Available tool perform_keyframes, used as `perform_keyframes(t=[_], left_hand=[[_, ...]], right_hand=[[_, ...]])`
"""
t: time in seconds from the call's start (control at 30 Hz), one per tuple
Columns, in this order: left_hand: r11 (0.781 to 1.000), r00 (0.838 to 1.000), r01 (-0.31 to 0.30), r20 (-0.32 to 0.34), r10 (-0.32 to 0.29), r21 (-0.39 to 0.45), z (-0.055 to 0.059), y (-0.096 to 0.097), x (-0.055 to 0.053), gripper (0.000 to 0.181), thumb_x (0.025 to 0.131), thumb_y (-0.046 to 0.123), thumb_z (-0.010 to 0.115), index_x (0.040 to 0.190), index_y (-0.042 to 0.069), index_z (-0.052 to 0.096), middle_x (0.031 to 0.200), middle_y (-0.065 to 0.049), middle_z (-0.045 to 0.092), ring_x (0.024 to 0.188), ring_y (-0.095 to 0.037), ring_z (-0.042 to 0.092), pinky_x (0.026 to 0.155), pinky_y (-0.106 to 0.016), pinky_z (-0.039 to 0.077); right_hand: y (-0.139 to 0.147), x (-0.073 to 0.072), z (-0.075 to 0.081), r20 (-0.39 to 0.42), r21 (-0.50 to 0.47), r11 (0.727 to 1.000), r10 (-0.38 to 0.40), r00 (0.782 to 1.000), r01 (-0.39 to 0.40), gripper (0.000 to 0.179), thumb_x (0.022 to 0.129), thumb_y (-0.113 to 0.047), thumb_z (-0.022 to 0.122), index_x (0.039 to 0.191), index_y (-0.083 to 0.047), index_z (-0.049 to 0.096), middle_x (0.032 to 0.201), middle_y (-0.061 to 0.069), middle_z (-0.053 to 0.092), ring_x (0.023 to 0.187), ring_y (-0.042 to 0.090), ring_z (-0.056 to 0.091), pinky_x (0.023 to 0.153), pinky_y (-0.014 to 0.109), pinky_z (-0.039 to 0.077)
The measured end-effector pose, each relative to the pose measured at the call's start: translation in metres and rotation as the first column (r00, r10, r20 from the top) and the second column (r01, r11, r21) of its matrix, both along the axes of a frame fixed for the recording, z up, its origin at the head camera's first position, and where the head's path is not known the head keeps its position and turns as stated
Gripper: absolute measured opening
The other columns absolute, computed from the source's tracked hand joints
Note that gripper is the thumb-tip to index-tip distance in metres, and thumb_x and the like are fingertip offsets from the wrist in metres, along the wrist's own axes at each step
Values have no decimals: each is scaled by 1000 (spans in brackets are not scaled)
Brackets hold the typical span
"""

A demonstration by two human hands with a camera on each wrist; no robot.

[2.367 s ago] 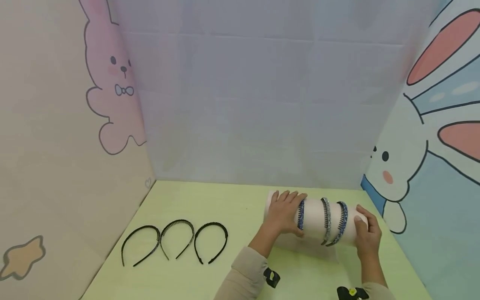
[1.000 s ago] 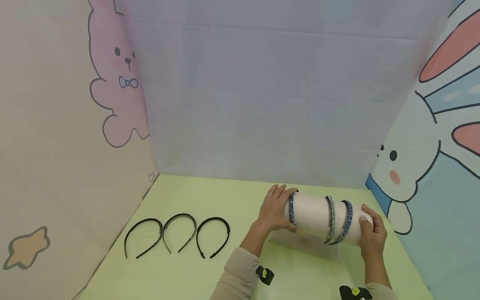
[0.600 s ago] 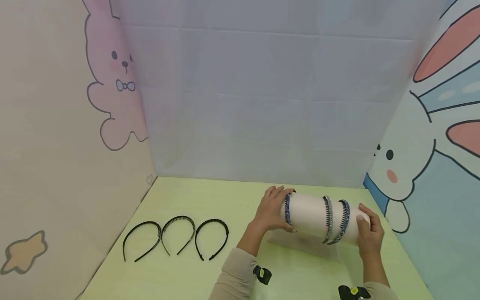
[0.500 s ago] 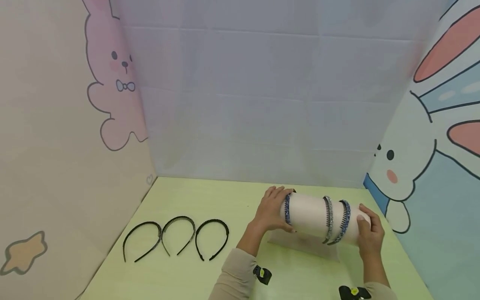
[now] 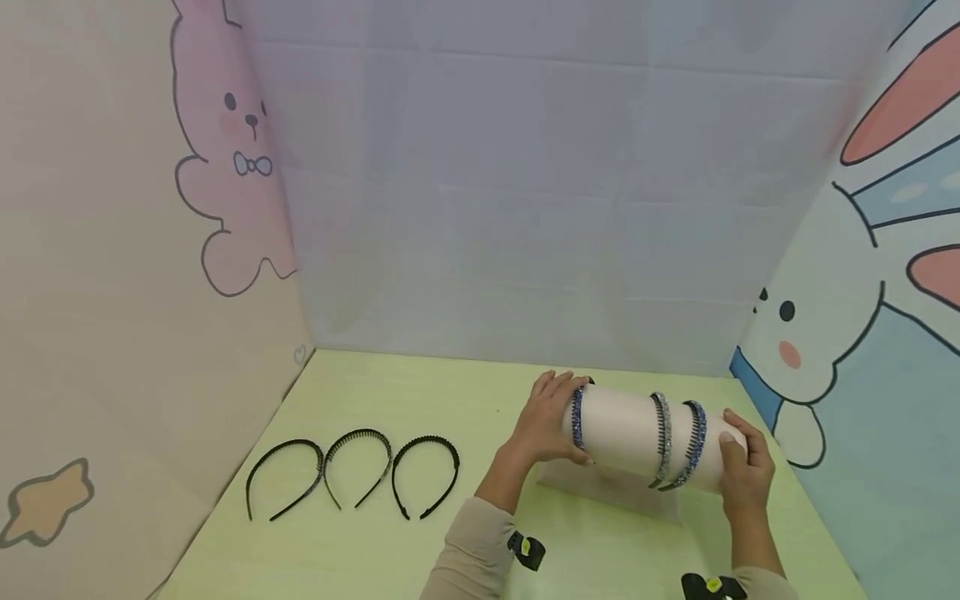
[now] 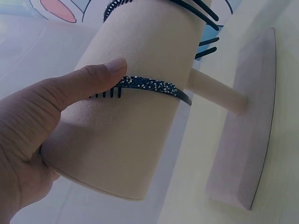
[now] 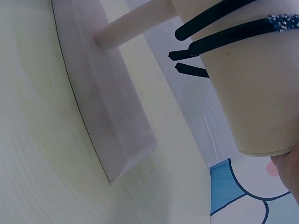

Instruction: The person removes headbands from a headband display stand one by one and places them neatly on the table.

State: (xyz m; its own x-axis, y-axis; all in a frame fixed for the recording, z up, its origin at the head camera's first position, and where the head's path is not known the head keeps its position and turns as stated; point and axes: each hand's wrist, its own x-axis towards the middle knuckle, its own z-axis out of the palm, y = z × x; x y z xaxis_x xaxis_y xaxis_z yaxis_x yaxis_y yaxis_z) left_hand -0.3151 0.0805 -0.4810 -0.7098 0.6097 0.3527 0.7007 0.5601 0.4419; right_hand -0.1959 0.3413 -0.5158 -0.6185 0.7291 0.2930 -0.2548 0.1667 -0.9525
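A pale padded headband stand (image 5: 618, 433), a sideways cylinder on a post over a flat base (image 6: 252, 121), is at the table's right. Three glittery headbands sit around it: a blue headband (image 5: 577, 421) near its left end, a silver headband (image 5: 664, 442) and a second blue headband (image 5: 697, 446) toward the right. My left hand (image 5: 540, 425) grips the leftmost blue headband and the cylinder under it; in the left wrist view the thumb (image 6: 88, 81) lies on the band, its other fingers hidden behind. My right hand (image 5: 746, 471) holds the cylinder's right end, thumb on the near side.
Three dark headbands lie in a row on the table's left: a left one (image 5: 300, 441), a middle one (image 5: 363, 432) and a right one (image 5: 427, 438). A plain pale wall (image 5: 487, 208) stands behind the table (image 5: 375, 558), with printed cartoon walls on both sides.
Since the oldest frame, my left hand and the leftmost blue headband have moved left along the cylinder. Over the last half second only the camera view shifts slightly.
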Motion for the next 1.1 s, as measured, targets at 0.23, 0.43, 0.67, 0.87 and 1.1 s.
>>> perform_keyframes(t=[0.23,0.43,0.67,0.87,1.1], left_hand=[[1000,1000,-10,5,10,-25,0,-1,-2,116,43,49,91,142,29,35,145,3,34,135,-21,20,104,-38,28],[1000,1000,0,4,0,5,-1,-3,-4,116,44,47,91,143,29,34,146,1,30,136,-21,18,104,-39,29],[995,993,36,107,-46,91,-7,-11,-3,114,47,41,92,143,32,31,151,-2,20,138,-21,13,98,-44,36],[989,982,38,177,-63,141,-11,-15,-3,114,47,38,93,142,40,30,152,0,17,135,-23,21,91,-46,42],[988,974,42,216,-74,152,-10,-21,-10,114,46,36,94,140,40,31,151,1,17,131,-26,29,90,-45,43]], right_hand=[[-2,-3,0,15,-11,1000,-14,1000,14,30,92,-3,51,120,-4,61,118,-11,59,110,8,48,84,14,37],[-2,-7,-2,38,-1,1000,-15,999,15,30,93,-8,51,121,-7,61,122,-10,57,112,8,47,86,17,37],[1,-3,0,83,-8,1000,-25,996,26,30,94,-10,50,122,-10,61,124,-11,56,112,9,46,88,17,36],[3,0,0,90,-10,1000,-22,996,23,31,94,-9,50,123,-10,60,124,-11,56,113,9,46,92,19,34],[2,-4,-2,58,4,1000,0,998,-1,31,94,-7,50,123,-6,59,124,-9,57,114,8,46,93,18,34]])
